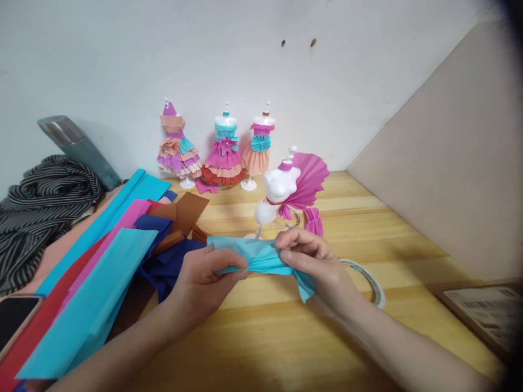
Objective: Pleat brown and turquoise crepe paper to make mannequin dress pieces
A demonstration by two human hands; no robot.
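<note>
Between both hands, above the wooden table, stretches a strip of light blue crepe paper (261, 256) with gathered folds along it. My left hand (212, 272) pinches its left part between thumb and fingers. My right hand (306, 258) grips the right part, and a loose end hangs down below those fingers. Just behind the paper stands a small white mannequin (281, 185) with a magenta pleated paper fan (308, 179) at its back and a red band at its waist. A gathered magenta paper piece (314, 221) lies beyond my right hand.
Three small mannequins in paper dresses (224, 158) stand along the wall. Coloured crepe paper sheets (93, 288) pile up at the left, near a striped cloth (44, 201), a bottle (81, 149) and a phone (16, 321). A tape roll (378, 291) lies by my right wrist.
</note>
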